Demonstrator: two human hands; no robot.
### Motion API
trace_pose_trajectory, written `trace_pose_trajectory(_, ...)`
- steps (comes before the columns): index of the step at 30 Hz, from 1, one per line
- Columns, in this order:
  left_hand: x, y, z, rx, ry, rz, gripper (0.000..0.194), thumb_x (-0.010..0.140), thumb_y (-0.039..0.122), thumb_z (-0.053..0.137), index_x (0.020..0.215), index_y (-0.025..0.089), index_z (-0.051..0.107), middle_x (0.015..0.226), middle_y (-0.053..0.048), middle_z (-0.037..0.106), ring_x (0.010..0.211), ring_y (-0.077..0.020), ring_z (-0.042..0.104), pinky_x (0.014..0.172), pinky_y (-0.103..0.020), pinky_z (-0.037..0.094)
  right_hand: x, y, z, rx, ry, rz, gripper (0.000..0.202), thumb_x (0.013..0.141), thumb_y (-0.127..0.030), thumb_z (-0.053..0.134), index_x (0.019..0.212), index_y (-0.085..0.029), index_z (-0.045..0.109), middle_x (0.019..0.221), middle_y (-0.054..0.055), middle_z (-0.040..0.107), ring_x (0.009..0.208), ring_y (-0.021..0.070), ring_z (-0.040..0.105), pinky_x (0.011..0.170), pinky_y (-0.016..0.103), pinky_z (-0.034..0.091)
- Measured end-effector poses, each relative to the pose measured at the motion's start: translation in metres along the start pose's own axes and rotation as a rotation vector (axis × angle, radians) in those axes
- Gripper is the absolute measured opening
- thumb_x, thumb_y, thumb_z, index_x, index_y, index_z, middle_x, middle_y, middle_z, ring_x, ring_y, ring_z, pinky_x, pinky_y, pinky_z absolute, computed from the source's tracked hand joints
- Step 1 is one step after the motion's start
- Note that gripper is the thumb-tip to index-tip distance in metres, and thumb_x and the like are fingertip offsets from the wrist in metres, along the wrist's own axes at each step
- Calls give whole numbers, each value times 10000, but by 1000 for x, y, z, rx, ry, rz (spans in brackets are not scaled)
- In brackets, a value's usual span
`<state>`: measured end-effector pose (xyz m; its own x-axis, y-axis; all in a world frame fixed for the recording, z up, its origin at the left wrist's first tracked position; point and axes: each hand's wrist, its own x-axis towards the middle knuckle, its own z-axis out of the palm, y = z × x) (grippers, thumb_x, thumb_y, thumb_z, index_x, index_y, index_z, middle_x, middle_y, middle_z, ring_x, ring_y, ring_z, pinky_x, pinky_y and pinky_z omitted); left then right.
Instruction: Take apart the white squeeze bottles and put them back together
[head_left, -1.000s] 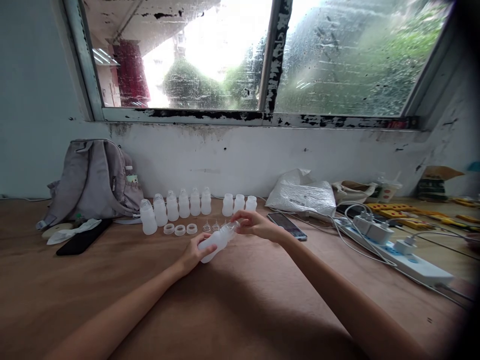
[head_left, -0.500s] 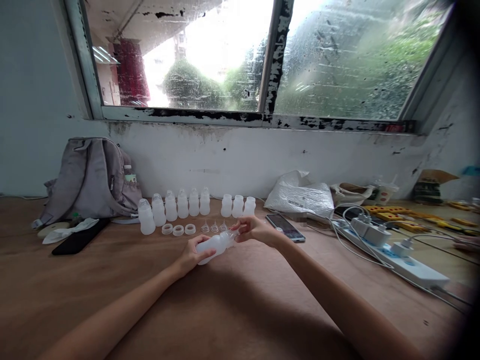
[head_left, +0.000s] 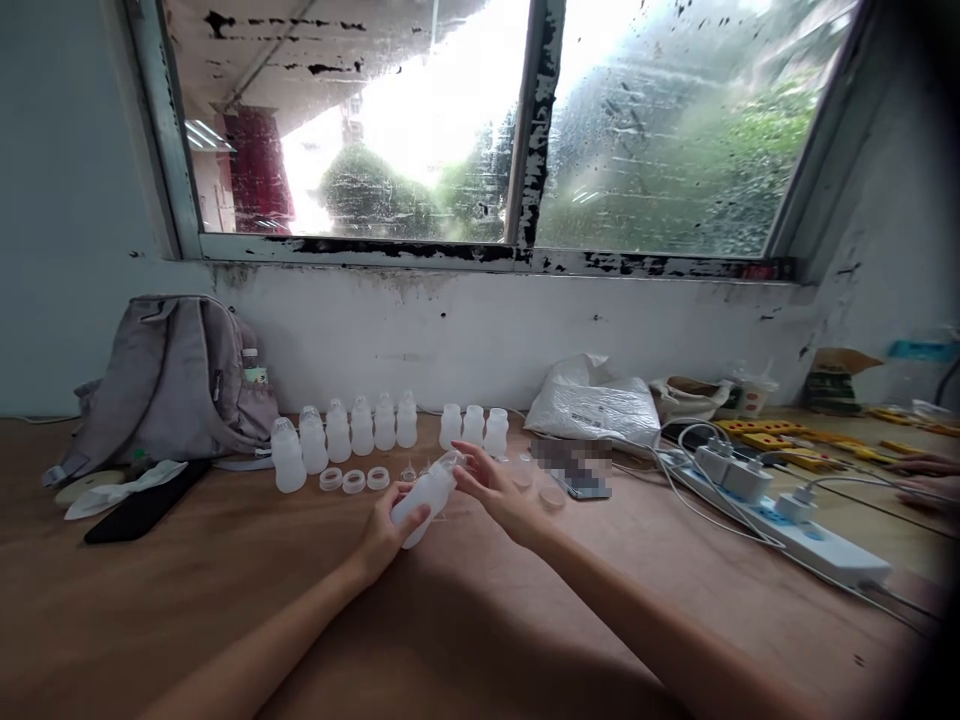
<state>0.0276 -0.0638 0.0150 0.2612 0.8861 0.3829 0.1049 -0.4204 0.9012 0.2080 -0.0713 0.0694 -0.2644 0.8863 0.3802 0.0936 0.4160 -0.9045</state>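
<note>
My left hand [head_left: 384, 530] is wrapped round a frosted white baby bottle [head_left: 424, 508], tilted with its top up and to the right. The fingers of my right hand [head_left: 491, 492] are at the clear cap [head_left: 450, 464] on top of that bottle. Behind, several capped bottles [head_left: 338, 432] stand in a row, with three uncapped bottles [head_left: 473, 428] to their right. Three white collar rings [head_left: 353, 481] lie in front of the row. Beside them is a clear nipple [head_left: 408, 471]; others are partly hidden behind my hands. Round clear pieces [head_left: 553, 497] lie right of my right hand.
A grey backpack [head_left: 161, 385] and a black flat case [head_left: 142, 510] with a white tissue sit at left. A blurred-out phone [head_left: 589, 490], a silver bag [head_left: 596, 405] and a power strip [head_left: 832, 550] with cables are at right. Another person's hand [head_left: 930, 475] shows at the far right.
The bottle has tipped more upright in my left hand. My right-hand fingers have shifted from a pinch at its tip to the cap's side. The whole view has moved slightly.
</note>
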Motion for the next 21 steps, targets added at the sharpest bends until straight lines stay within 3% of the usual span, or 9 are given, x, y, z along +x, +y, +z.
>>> trace_pose_trajectory(4,8,-4,-2,144,20,68,523,734,468,507,1138,158,386,1040,-104,537,944,-223,517,805,-326,396,21,-7,-5,-113,47,-44,339,756,-427,508,1000,-192,510,915,47,569,840,157,535,717,271,442)
trace_pose_trajectory(7,20,-10,-14,465,156,81,656,749,489,464,1268,155,241,1230,-146,402,1153,-267,342,940,-418,267,54,-18,-20,-320,140,-196,308,759,-402,508,989,-199,533,931,50,571,834,163,537,708,282,437)
trace_pose_trajectory(10,32,-25,-34,843,205,124,612,764,476,435,1260,150,286,1295,-138,341,1218,-275,227,991,-463,142,97,-18,-33,-613,273,-314,267,743,-338,541,975,-206,562,957,52,564,866,173,521,739,300,415)
trace_pose_trajectory(13,37,-45,-53,1078,159,116,489,787,447,400,1198,180,391,1293,-112,368,1226,-273,221,990,-487,110,139,1,-36,-820,262,-273,258,752,-272,537,998,-198,558,947,54,568,863,161,522,761,291,399)
trace_pose_trajectory(15,37,-56,-59,1151,117,89,417,800,443,373,1139,214,453,1268,-96,406,1216,-271,245,975,-501,136,162,20,-34,-948,237,-172,271,765,-244,521,1030,-189,540,985,66,562,900,164,514,785,288,384)
trace_pose_trajectory(21,33,-60,-58,1230,152,187,375,800,408,393,1109,214,479,1193,-99,474,1173,-259,303,970,-503,127,196,67,-21,-1016,225,-52,297,762,-213,519,1054,-162,510,1001,105,573,961,232,484,792,353,357)
